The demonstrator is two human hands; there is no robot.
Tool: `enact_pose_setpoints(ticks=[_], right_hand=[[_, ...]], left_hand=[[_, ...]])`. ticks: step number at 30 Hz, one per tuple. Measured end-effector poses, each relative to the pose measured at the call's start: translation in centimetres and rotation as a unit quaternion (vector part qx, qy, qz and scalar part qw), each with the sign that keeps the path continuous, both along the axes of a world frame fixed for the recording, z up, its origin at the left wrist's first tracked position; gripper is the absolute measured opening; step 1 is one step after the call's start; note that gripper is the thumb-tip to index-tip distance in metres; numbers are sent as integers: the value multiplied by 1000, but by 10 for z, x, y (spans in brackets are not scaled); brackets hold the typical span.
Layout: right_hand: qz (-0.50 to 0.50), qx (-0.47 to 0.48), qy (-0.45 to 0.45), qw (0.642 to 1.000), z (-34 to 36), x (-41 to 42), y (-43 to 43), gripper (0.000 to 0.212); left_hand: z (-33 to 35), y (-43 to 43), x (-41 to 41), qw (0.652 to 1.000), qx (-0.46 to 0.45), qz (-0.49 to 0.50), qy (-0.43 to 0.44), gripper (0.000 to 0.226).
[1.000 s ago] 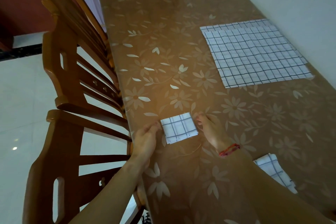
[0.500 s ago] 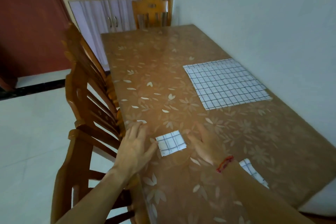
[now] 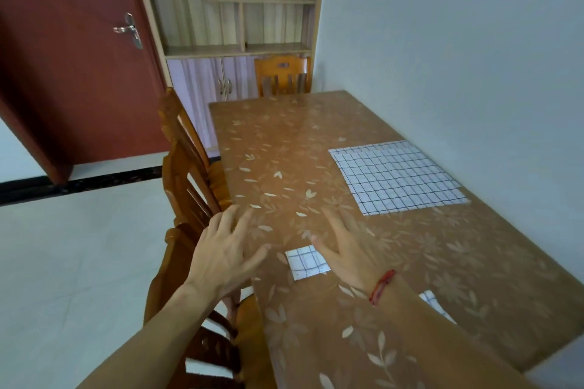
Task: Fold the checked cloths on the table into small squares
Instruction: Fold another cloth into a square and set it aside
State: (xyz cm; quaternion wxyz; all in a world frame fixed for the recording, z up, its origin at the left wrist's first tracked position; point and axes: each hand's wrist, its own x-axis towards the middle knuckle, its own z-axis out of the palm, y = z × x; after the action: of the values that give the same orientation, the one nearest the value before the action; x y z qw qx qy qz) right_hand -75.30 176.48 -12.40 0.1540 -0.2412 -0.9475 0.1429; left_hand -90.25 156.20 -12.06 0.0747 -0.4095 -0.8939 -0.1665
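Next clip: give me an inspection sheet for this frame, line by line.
Surface: table under a brown floral cover.
Job's things: small folded square between the hands; large checked cloth flat, unfolded, by the wall; another checked piece partly hidden by the right forearm.
Clutter: nothing seen.
Grips: left hand and right hand open, fingers spread, holding nothing.
Cables: nothing seen.
Surroundings: wooden chairs, red door, shelf cabinet.

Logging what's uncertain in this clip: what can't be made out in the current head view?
Cloth by the right forearm: head view, mostly hidden behind the forearm; folded or not, unclear.
Small folded cloth: right hand overlaps its right edge; contact unclear.
Left hand: motion-blurred; touching the table or not, unclear.
Large cloth: layer count too fine to tell.
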Motion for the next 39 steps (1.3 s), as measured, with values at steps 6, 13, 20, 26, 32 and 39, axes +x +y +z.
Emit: enact_pose_setpoints(ticks=[6,13,20,26,32,39], right_hand=[[54,-35,-43,997,5,-29,-38,65],[132,-32,-58,989,5,-90,-111,67],[183,-3,-67,981,3,-147,-184,65],[153,9,-73,985,-2,-200,-233,63],[126,18,-89,988,6,-253,-263,66],[103,39,-85,990,12,-312,-269,64]], left_hand=[[16,-53,-4,997,-26,74,-6,81],[23,-135,-21,988,-46,150,8,80],[15,-206,-62,975,-79,207,-21,88],[13,-250,-130,984,-61,165,-39,85],[12,-285,-190,988,-67,128,-51,79],[10,-293,-248,992,-50,100,-58,77]])
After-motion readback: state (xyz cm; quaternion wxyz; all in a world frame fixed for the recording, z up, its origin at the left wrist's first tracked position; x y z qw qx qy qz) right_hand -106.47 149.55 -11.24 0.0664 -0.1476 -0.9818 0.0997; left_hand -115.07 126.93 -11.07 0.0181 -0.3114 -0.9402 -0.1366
